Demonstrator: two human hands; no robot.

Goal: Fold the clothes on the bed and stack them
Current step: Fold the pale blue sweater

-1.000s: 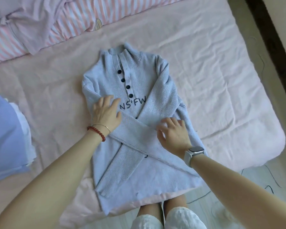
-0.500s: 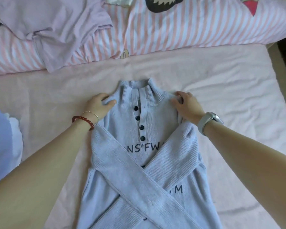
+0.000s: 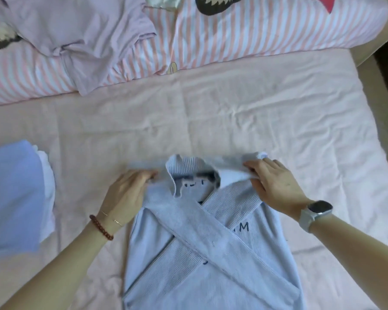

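A: Panel a, garment. Where does it lie?

B: The pale blue sweater (image 3: pixel 211 253) lies face up on the pink sheet (image 3: pixel 233 121), near the bed's close edge; its two ribbed sleeves cross in an X over the chest; the shoulder edge is raised off the sheet and tipped toward the hem, with the collar (image 3: pixel 188 168) curling over the placket.

A: Panel b, hands. What does each one hold?

B: The left hand (image 3: pixel 126 195), with a red bead bracelet (image 3: pixel 101 227) at the wrist, has its fingers curled around the left shoulder of the knit; the right hand (image 3: pixel 276 186), with a grey watch (image 3: pixel 316 211), pinches the right shoulder between thumb and fingers; motion blur softens the lifted edge, so the exact fold line is probably just under the collar.

A: Panel c, surroundings?

B: A folded blue stack (image 3: pixel 11 198) sits at the left, well apart from the sweater; a lilac garment (image 3: pixel 76 34) lies crumpled on the striped duvet (image 3: pixel 255 34) at the far side.
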